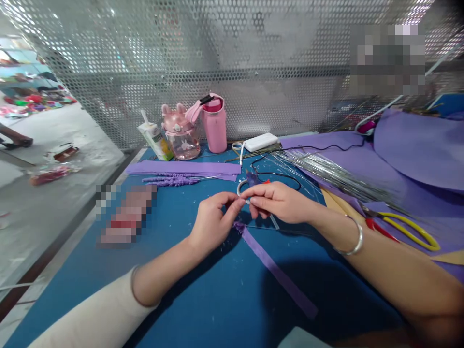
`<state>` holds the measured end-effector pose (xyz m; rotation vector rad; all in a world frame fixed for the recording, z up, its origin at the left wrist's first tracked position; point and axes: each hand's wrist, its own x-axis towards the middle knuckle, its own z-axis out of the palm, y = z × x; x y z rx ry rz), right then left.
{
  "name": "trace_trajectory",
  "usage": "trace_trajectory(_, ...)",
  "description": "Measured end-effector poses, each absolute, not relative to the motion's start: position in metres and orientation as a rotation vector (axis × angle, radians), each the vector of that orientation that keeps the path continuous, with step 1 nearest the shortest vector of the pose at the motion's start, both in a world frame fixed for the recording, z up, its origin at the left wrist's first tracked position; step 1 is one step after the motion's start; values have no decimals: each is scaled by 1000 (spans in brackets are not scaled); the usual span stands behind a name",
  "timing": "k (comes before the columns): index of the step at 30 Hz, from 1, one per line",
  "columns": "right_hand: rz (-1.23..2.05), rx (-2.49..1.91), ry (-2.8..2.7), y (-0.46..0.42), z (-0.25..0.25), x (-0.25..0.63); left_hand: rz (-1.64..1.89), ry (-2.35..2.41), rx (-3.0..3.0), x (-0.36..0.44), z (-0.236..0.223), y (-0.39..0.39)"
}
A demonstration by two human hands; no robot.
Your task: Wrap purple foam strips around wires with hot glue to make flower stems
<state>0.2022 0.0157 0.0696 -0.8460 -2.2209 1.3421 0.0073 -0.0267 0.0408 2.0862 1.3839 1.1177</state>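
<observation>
My left hand (213, 217) and my right hand (281, 200) meet above the middle of the blue table. Thumbs and fingertips are pinched together, and what lies between them is too small to make out. Just below them, a purple strip (277, 266) runs toward the lower right, its upper end scrunched beside a thin wire. Directly behind my fingers is what looks like a glue gun (253, 179), partly hidden by my right hand. A short translucent stick (274, 222) shows under my right fingers.
Flat purple strips (184, 167) and a bumpy purple stem (170, 180) lie behind my left hand. Drink containers, including a pink bottle (215, 128), stand at the back beside a white power bank (261, 142). Wires (337, 174) and yellow-handled scissors (413, 229) lie right.
</observation>
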Motion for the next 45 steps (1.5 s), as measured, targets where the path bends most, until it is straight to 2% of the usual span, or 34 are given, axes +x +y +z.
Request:
trace_trajectory(4,1072,-882,-2355,18,70,206,1086,1339,2122,8,42,-11)
trace_trajectory(11,1048,-1011,-2376,26,78,215,853,1558,2342,1,37,15)
trace_trajectory(14,686,-1169,-2419,38,79,227,749,1661,2487,-2,34,25)
trace_trajectory(17,228,-1329,-2618,52,63,237,663,1394,2721,2,29,35)
trace_trajectory(19,126,-1400,-2708,60,47,238,617,1201,2771,7,22,40)
trace_trajectory(23,155,-1361,-2708,68,28,236,529,1161,2678,13,8,44)
trace_trajectory(27,220,-1256,-2601,77,39,246,569,1178,2650,14,2,45)
trace_trajectory(35,737,-1255,-2088,85,75,273,633,1129,2658,14,3,51)
trace_trajectory(40,956,-1176,-1989,64,91,274,798,1295,2523,1,22,42)
trace_trajectory(42,976,-1185,-2005,46,92,277,893,1406,2441,-8,29,29)
trace_trajectory(45,935,-1255,-2101,12,83,281,849,1385,2433,-20,26,1)
